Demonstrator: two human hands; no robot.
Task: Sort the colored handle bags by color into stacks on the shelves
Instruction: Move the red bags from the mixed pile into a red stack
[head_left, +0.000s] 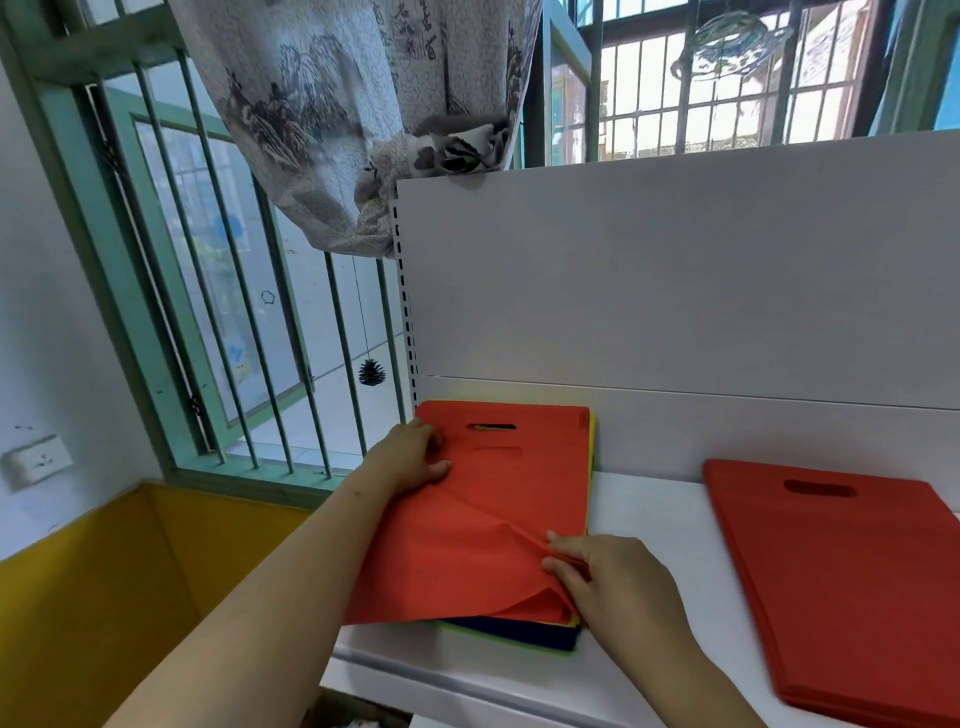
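L hand (410, 457) & R hand (605, 577) bare; forearms unsleeved.

Red stack (852, 582) (right edge cropped)
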